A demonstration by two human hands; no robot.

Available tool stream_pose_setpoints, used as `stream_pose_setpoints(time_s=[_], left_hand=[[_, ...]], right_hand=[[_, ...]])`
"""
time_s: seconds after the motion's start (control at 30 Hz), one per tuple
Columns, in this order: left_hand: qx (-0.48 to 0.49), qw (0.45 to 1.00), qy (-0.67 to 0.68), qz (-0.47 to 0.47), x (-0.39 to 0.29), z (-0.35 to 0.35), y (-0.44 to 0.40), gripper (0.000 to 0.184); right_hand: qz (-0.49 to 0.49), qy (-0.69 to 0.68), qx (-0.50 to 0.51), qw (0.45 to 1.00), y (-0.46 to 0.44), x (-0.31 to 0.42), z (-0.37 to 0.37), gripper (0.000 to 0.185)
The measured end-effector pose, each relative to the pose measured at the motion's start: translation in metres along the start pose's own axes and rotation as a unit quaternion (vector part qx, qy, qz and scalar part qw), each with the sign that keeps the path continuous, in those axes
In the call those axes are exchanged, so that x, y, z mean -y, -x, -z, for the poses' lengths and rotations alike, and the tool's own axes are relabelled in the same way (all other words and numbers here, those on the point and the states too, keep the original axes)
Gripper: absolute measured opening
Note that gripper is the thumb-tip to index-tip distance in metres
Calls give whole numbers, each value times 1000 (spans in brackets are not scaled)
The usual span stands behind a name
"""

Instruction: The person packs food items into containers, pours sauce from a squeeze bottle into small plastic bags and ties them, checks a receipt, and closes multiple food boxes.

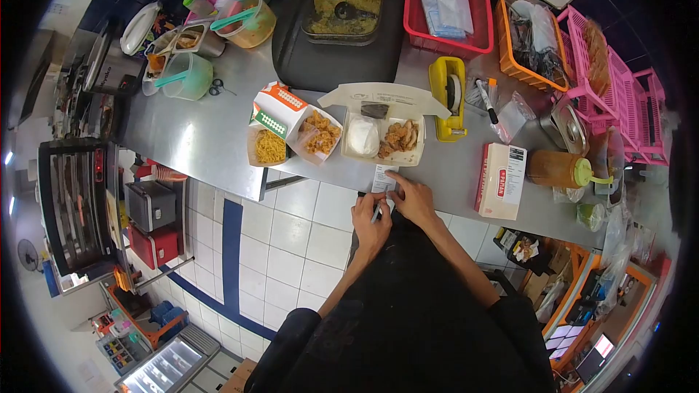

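Printed slip (381,178), pinned
Left hand (370,227) grips a pen (376,212); right hand (413,202), half-curled, presses at the food box's (378,162) six o'clock; firm pressure helps.

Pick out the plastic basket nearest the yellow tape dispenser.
The red basket, just behind the tape dispenser, with pale packets inside. The orange basket and the pink baskets stand farther right.

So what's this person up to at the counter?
Someone stands at a metal counter, a pen-like tool in the left hand and the right hand on a small printed slip at the edge. Just beyond sits an open takeaway box with rice and browned pieces of food. Left of it are noodles and crispy golden pieces in cartons.
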State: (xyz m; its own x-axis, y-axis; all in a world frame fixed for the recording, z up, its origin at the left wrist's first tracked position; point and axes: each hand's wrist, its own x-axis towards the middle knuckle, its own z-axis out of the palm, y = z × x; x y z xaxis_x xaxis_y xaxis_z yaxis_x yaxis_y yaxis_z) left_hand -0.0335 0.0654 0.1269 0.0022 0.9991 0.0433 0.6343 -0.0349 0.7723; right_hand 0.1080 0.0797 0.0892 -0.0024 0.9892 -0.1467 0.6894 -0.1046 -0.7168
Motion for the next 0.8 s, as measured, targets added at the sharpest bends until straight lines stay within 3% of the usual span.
stream_pose_setpoints(time_s=[0.2, 0.33, 0.57, 0.63, 0.7, 0.8], left_hand=[[-57, 998, -15, 38, 8, 8, -5, 9], [-24, 1000, -11, 11, 3, 6, 1, 9], [-71, 997, -16, 17, 1, 10, -1, 10], [-22, 1000, 6, 4, -2, 7, 1, 9], [-4, 1000, 3, -5, -5, 6, 1, 9], [19, 1000, -1, -10, -7, 4, 0, 9]], right_hand=[[-15, 4, 7, 1000, 0, 2, 1, 51], [-24, 0, 16, 1000, 0, 2, 0, 51], [-4, 10, 49, 999, -2, 11, 13, 55], [4, 20, 67, 998, -2, 7, 10, 56], [71, 28, -7, 997, -4, 1, 4, 58], [73, 41, 1, 997, -4, -1, 3, 59]])
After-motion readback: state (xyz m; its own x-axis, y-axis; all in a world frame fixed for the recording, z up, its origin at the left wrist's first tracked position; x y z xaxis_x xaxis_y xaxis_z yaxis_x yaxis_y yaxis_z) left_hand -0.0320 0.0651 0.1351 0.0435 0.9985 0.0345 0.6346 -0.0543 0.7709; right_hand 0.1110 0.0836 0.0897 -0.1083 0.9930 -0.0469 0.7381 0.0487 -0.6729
